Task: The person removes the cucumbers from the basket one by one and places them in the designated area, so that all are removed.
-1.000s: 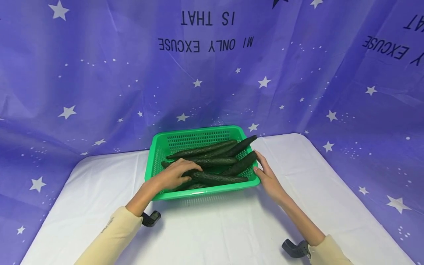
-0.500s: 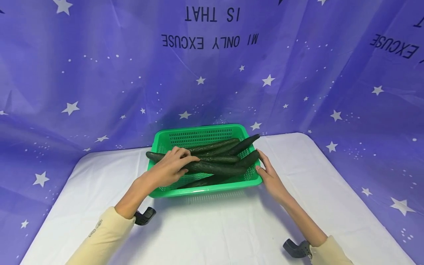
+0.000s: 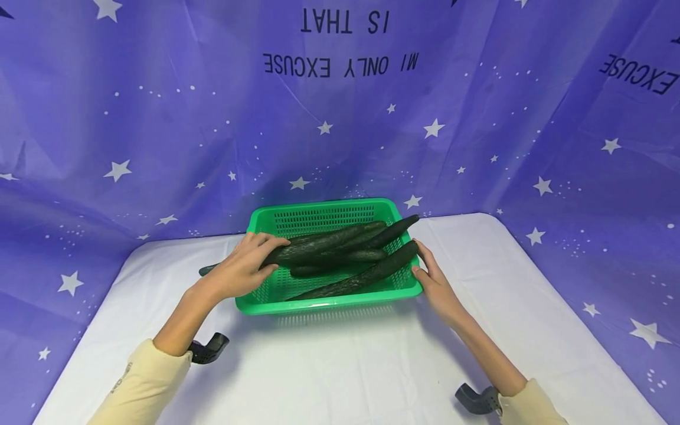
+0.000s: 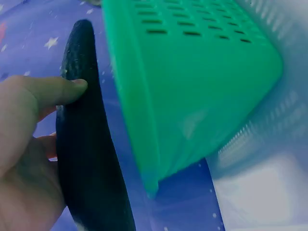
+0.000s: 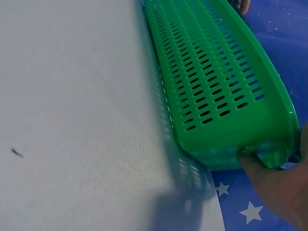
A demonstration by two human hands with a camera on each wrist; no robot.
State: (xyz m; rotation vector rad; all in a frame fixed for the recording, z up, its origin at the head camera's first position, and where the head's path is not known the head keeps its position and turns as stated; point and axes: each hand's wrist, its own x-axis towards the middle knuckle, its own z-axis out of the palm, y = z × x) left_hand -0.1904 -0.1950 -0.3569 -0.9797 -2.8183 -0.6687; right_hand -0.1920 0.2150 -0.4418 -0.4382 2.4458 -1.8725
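A dark green cucumber (image 3: pixel 294 254) lies in the grip of my left hand (image 3: pixel 241 267), above the left end of a green plastic basket (image 3: pixel 329 306). Its one end sticks out past the basket's left side. In the left wrist view the thumb presses on the cucumber (image 4: pixel 89 144), apart from the basket wall (image 4: pixel 192 96). Several more cucumbers lie inside, among them a long one (image 3: pixel 361 278) slanting up to the right rim. My right hand (image 3: pixel 438 292) holds the basket's right end; in the right wrist view its thumb (image 5: pixel 252 166) touches the wall, the other fingers mostly hidden.
The basket stands on a white cloth-covered table (image 3: pixel 350 360), near its back edge. A purple curtain (image 3: pixel 340 118) with stars and lettering hangs behind and at the sides. Black wrist-worn devices (image 3: pixel 209 348) sit below both sleeves.
My left hand has taken hold of a cucumber in the basket, lifted it and drawn it to the left over the rim. The right hand has stayed on the basket's right end.
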